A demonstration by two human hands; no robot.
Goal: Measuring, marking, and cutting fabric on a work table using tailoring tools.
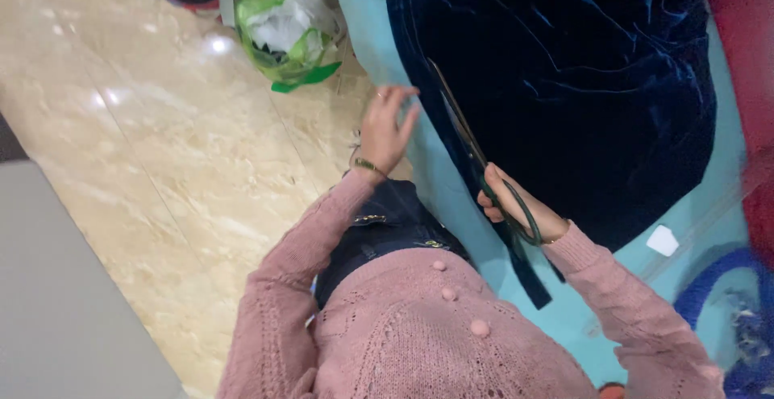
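Pink knitted sleeves and a cardigan [419, 342] with 3 round buttons fill the bottom of the head view, closest to the lens, over a dark denim garment at the waist.

From there both arms reach up toward a table [451, 197] covered in light turquoise. On it lies a big sheet of dark blue velvet fabric [580, 76], crumpled in soft folds, its curved edge running down the left side toward the person.

The right hand [516, 205] is clenched around the green handles of a pair of long scissors [472, 145]. Its fingers pass through the loops, and the blades point up and away along the velvet's left edge, right at the margin where cloth meets the turquoise surface. A narrow strip of the same blue velvet [528, 274] hangs down below that hand.

The left hand [385, 129] is released, fingers spread and slightly curled, gripping nothing; its fingertips sit just beside the table edge near the velvet. A thin bracelet circles that wrist.

A small white chip [663, 240] lies on the turquoise to the right of the velvet, and red cloth [754, 85] shows at the far right.

Left of the table, the glossy beige marble floor [161, 141] carries a green and white plastic bag [289, 24].
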